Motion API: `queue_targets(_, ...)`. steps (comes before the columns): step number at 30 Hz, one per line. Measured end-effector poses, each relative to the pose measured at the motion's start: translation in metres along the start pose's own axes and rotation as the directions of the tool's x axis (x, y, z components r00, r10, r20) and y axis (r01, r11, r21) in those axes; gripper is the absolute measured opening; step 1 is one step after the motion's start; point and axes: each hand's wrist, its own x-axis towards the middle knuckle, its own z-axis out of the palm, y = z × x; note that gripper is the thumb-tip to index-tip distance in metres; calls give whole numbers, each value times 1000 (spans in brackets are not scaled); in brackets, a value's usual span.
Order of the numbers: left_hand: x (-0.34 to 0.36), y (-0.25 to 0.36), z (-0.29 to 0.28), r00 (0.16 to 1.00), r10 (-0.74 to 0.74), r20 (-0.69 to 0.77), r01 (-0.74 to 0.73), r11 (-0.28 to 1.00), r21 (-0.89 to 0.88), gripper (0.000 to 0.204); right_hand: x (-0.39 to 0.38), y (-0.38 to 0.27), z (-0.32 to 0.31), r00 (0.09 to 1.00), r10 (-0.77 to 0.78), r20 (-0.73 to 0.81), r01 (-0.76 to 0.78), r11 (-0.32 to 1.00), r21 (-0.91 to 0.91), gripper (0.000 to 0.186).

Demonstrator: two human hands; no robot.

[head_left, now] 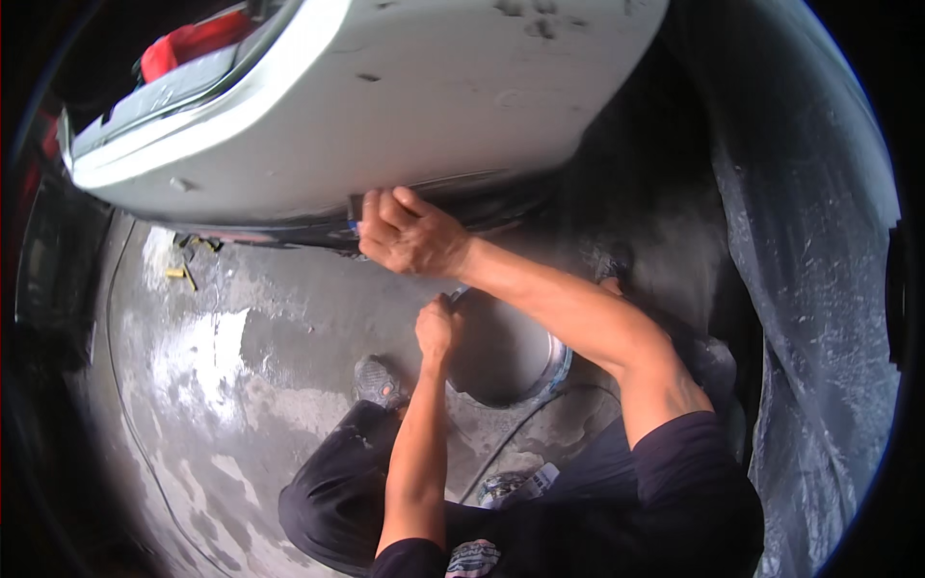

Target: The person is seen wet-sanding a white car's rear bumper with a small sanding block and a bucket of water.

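Head: round bucket (560, 364), perhaps plastic

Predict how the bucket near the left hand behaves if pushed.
The bucket may slide, since the floor around it looks wet. If its smooth grey interior is liquid, it could be heavy and slosh. Its round rim suggests it could roll if tipped over.

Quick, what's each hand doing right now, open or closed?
Left hand: curled at the bucket's rim; grip can't be told.
Right hand: closed on a small dark pad.

Smooth, matt car panel (462, 116) (glossy-patched floor (308, 323)), wrinkled plastic sheet (819, 289).
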Motion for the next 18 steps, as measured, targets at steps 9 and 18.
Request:
queue_targets(9, -3, 15, -7, 999, -44, 11, 43, 997, 58, 26, -152, 75, -65, 780, 626, 4, -626, 780, 11, 50)
queue_targets(18, 0, 0, -7, 998, 6, -60, 5, 984, 181, 31, -139, 74, -57, 568, 816, -109, -796, 578, 178, 31)
